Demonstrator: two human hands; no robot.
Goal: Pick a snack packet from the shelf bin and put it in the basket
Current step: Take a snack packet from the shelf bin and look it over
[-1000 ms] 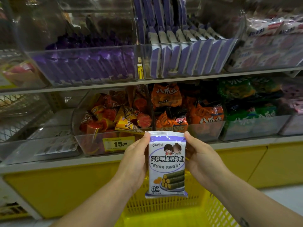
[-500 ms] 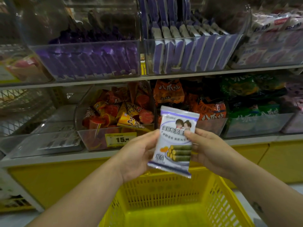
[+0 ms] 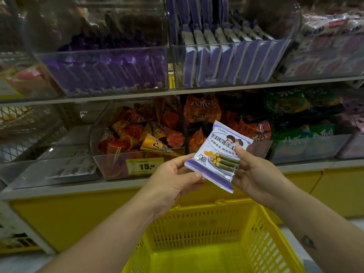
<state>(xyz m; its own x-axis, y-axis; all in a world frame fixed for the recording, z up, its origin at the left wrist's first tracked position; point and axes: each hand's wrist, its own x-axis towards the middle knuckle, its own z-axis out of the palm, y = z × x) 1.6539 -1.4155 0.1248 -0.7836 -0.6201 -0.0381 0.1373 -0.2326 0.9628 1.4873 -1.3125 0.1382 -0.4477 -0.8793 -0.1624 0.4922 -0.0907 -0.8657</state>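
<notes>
Fingers (image 3: 183, 158) of the left hand (image 3: 173, 178) pinch the purple-and-white plastic snack packet (image 3: 218, 154) at seven o'clock; the right hand (image 3: 254, 174) pinches it at three. It seems light and slippery: hold its edges. At six o'clock sits the yellow plastic basket (image 3: 197, 223).

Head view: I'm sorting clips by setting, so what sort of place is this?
Most likely a shop's snack aisle: clear shelf bins packed with wrapped snacks, a yellow price tag reading 15 on one bin, and a yellow shopping basket below.
</notes>
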